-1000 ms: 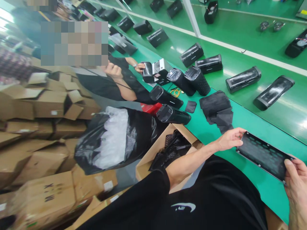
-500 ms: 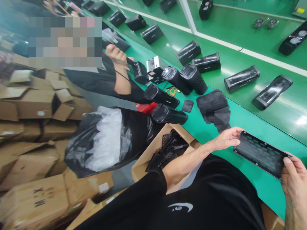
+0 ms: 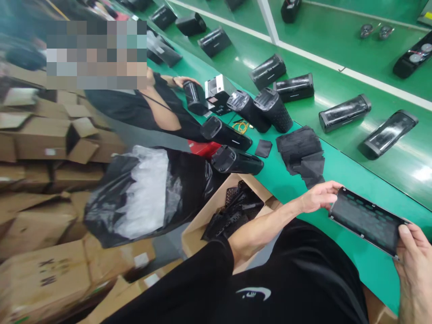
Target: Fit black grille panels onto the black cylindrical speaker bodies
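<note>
Across the table, a co-worker's hand (image 3: 184,81) has dropped down onto a black speaker (image 3: 195,97); my view has tipped a bit too. Closest in, the right hand (image 3: 413,265) pinches the low corner of a flat black panel (image 3: 366,221) with its thumb on top; the left hand (image 3: 319,196) has its fingers bent against the panel's other edge. The panel is held just above the green table (image 3: 371,265). Just left of the arm, a cardboard box (image 3: 199,238) holds black mesh pieces (image 3: 232,216); black cloth (image 3: 300,155) lies on the table; more speakers (image 3: 236,161) stand past it; a black bag (image 3: 158,193) and brown boxes (image 3: 43,139) fill the left side.
</note>
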The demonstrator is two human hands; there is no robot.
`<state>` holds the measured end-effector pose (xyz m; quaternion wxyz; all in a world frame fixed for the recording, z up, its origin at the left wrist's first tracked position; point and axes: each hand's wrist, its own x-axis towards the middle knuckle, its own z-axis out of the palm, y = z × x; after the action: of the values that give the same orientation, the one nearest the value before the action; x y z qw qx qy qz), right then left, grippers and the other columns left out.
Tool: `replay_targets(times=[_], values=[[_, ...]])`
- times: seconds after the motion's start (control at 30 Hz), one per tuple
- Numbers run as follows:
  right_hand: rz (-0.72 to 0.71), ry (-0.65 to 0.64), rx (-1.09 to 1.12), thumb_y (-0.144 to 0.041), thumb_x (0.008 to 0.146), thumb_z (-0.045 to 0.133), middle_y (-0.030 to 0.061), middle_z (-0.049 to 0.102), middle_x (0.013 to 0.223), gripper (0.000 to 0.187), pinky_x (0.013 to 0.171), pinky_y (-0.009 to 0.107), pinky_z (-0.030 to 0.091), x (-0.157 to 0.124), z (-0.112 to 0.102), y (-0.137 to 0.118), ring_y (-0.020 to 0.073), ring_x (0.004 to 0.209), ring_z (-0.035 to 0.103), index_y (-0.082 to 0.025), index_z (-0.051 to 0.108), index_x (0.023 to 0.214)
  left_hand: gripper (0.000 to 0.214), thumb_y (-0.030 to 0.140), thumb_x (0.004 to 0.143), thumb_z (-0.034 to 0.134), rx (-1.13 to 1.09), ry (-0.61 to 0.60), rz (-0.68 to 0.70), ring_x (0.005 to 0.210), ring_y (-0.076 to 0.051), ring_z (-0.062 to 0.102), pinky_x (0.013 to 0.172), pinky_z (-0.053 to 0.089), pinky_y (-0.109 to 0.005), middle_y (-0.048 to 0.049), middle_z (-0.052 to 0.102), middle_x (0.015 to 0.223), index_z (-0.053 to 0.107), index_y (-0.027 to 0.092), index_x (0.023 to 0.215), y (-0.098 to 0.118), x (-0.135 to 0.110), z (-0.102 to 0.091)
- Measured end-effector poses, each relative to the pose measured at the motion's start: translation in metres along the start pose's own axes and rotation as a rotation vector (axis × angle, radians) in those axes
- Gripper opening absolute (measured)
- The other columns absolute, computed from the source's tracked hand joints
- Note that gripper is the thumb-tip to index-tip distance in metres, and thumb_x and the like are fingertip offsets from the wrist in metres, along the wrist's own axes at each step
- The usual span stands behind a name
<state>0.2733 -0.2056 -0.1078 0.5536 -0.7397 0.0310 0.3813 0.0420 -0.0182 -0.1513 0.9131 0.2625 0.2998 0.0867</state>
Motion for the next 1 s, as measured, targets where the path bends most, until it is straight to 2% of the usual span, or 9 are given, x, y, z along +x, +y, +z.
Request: replay_targets(times=[0.17, 0.27, 0.33, 0.43, 0.53, 0.67, 0.77, 0.87, 1.0], values=[[0.137, -0.115, -0.074, -0.052, 0.048, 0.105, -0.0013, 0.067, 0.077, 0.065, 0.054, 0.022, 0.047, 0.02, 0.009, -0.004, 0.0124, 0.06, 0.056, -0.021, 0.071, 0.093, 0.09, 0.094, 0.077, 0.062, -0.129, -0.205, -0.304, 0.083, -0.023, 0.073, 0.076, 0.058, -0.034, -0.011, 0.077, 0.103, 0.073, 0.015, 0.117, -0.01, 0.044, -0.02], [0.191, -0.244, -0.117, -0.054, 0.049, 0.104, 0.0025, 0.071, 0.08, 0.066, 0.059, 0.025, 0.051, 0.032, 0.023, -0.007, 0.0165, 0.066, 0.062, -0.02, 0.073, 0.095, 0.085, 0.09, 0.071, 0.073, -0.13, -0.287, -0.505, 0.085, -0.027, 0.076, 0.082, 0.062, -0.04, -0.0088, 0.08, 0.098, 0.076, 0.016, 0.111, -0.024, 0.07, -0.024], [0.213, -0.331, -0.146, -0.054, 0.049, 0.105, 0.0061, 0.072, 0.084, 0.066, 0.063, 0.029, 0.055, 0.044, 0.035, -0.011, 0.0201, 0.071, 0.065, -0.018, 0.074, 0.096, 0.076, 0.081, 0.071, 0.082, -0.115, -0.331, -0.523, 0.09, -0.03, 0.077, 0.087, 0.063, -0.044, -0.0092, 0.081, 0.1, 0.077, 0.015, 0.109, -0.029, 0.077, -0.023], [0.214, -0.383, -0.172, -0.057, 0.048, 0.105, 0.01, 0.073, 0.095, 0.076, 0.067, 0.032, 0.057, 0.081, 0.055, -0.021, 0.0227, 0.08, 0.068, -0.016, 0.076, 0.105, 0.077, 0.075, 0.068, 0.089, -0.165, -0.398, -0.417, 0.101, -0.034, 0.078, 0.095, 0.062, -0.049, -0.0138, 0.081, 0.111, 0.078, 0.013, 0.112, -0.024, 0.071, -0.023], [0.113, -0.216, -0.159, -0.066, 0.054, 0.1, 0.0053, 0.07, 0.098, 0.078, 0.072, 0.029, 0.056, 0.143, 0.087, -0.036, 0.0196, 0.087, 0.067, -0.019, 0.069, 0.108, 0.078, 0.074, 0.077, 0.083, -0.295, -0.367, -0.314, 0.108, -0.037, 0.077, 0.1, 0.06, -0.053, -0.0156, 0.08, 0.12, 0.075, 0.015, 0.127, -0.01, 0.052, -0.026], [0.079, -0.059, -0.164, -0.051, 0.094, 0.079, 0.004, 0.067, 0.1, 0.04, 0.075, 0.031, 0.057, 0.216, 0.144, -0.049, 0.017, 0.085, 0.066, -0.018, 0.064, 0.11, 0.081, 0.075, 0.094, 0.059, -0.483, -0.34, -0.154, 0.112, -0.039, 0.076, 0.1, 0.058, -0.058, -0.0191, 0.076, 0.131, 0.063, 0.014, 0.148, 0.014, 0.031, -0.028], [0.07, -0.088, -0.156, -0.037, 0.099, 0.077, 0.0048, 0.067, 0.108, 0.028, 0.076, 0.033, 0.059, 0.234, 0.177, -0.053, 0.0178, 0.087, 0.066, -0.016, 0.066, 0.114, 0.089, 0.073, 0.095, 0.059, -0.561, -0.381, 0.015, 0.111, -0.038, 0.076, 0.099, 0.059, -0.055, -0.0217, 0.074, 0.134, 0.052, 0.012, 0.158, 0.031, 0.029, -0.028], [0.031, -0.137, -0.118, -0.033, 0.097, 0.079, 0.0039, 0.067, 0.108, 0.025, 0.081, 0.036, 0.06, 0.23, 0.18, -0.066, 0.0191, 0.09, 0.067, -0.016, 0.066, 0.112, 0.096, 0.073, 0.09, 0.066, -0.595, -0.442, 0.118, 0.105, -0.034, 0.077, 0.097, 0.059, -0.05, -0.0226, 0.072, 0.136, 0.048, 0.011, 0.161, 0.039, 0.036, -0.032], [-0.106, -0.211, -0.107, -0.042, 0.101, 0.072, 0.0066, 0.068, 0.115, 0.029, 0.09, 0.044, 0.061, 0.205, 0.139, -0.099, 0.0233, 0.099, 0.069, -0.019, 0.067, 0.117, 0.097, 0.075, 0.085, 0.073, -0.651, -0.443, 0.199, 0.103, -0.03, 0.077, 0.096, 0.06, -0.044, -0.0234, 0.071, 0.139, 0.056, 0.009, 0.153, 0.036, 0.045, -0.037]])
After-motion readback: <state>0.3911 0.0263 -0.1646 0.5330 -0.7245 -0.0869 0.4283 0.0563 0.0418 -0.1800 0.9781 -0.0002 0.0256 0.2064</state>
